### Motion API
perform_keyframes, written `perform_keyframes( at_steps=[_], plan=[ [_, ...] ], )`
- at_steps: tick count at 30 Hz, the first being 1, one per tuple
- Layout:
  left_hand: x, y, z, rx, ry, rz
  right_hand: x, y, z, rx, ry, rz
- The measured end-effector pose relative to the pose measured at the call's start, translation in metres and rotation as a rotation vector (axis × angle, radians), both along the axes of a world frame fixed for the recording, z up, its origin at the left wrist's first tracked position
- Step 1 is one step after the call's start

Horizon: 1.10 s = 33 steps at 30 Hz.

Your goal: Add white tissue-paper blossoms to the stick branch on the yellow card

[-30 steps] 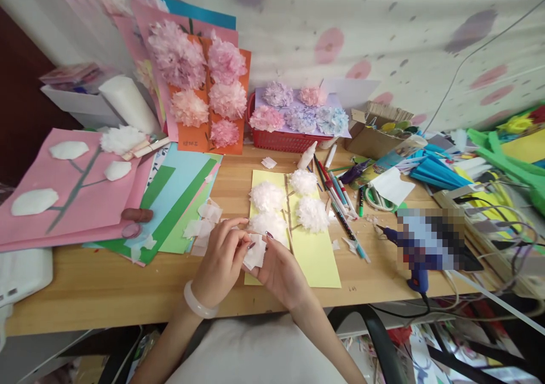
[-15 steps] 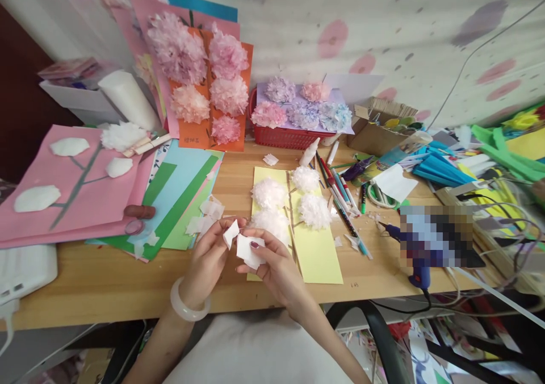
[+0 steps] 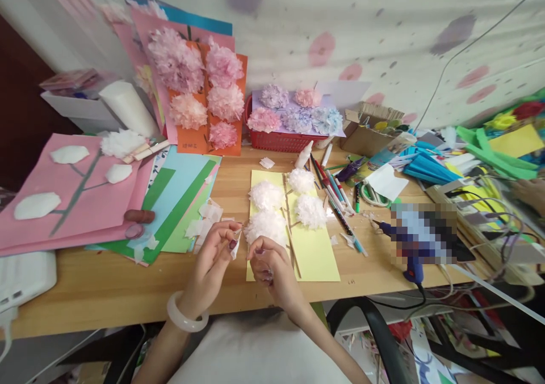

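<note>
Above the desk's near side, my left hand (image 3: pixel 215 259), with a white bangle on its wrist, pinches a small folded piece of white paper (image 3: pixel 235 251) between thumb and fingertips. My right hand (image 3: pixel 275 273) is a short way to the right, its fingers curled inward and closed. Whatever sits in it is hidden. Just beyond the hands lies a yellow sheet (image 3: pixel 317 253) bearing several fluffy white paper flowers (image 3: pixel 267 195) along a drawn brown stem. Loose white paper squares (image 3: pixel 209 212) are scattered left of that sheet.
To the left are a pink sheet (image 3: pixel 106 202) with white paper shapes and stacked coloured paper (image 3: pixel 179 202). Pens (image 3: pixel 336 193), a glue bottle (image 3: pixel 304 154) and a glue gun (image 3: pixel 413 270) with its cable lie to the right. A red basket (image 3: pixel 281 141) stands behind.
My hands have moved apart from each other. The larger white paper in my right hand no longer shows, and its fingers have curled in. The view has shifted slightly.
</note>
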<state>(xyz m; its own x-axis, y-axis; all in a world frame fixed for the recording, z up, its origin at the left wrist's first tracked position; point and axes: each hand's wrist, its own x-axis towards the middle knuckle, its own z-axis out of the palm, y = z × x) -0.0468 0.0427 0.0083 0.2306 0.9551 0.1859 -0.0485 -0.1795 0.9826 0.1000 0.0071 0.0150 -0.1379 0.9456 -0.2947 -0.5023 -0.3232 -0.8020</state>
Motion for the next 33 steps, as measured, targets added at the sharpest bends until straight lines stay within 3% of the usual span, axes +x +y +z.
perform_keyframes(
  at_steps=[4, 8, 16, 26, 33],
  plan=[
    [0.004, -0.004, -0.001, 0.081, 0.164, -0.047, -0.003, -0.002, 0.004, 0.223, -0.354, -0.031],
    [0.009, -0.006, -0.001, 0.060, 0.164, -0.063, -0.002, -0.004, 0.003, 0.347, -0.431, -0.058],
    [0.015, -0.006, 0.003, -0.216, -0.009, -0.106, 0.005, -0.008, 0.005, 0.349, -0.471, -0.083],
    [0.011, -0.006, -0.001, -0.223, 0.013, -0.026, 0.005, -0.007, 0.006, 0.378, -0.512, -0.128],
    [0.003, -0.009, 0.002, -0.119, 0.129, 0.014, 0.005, -0.009, 0.002, 0.415, -0.645, -0.065]
  ],
)
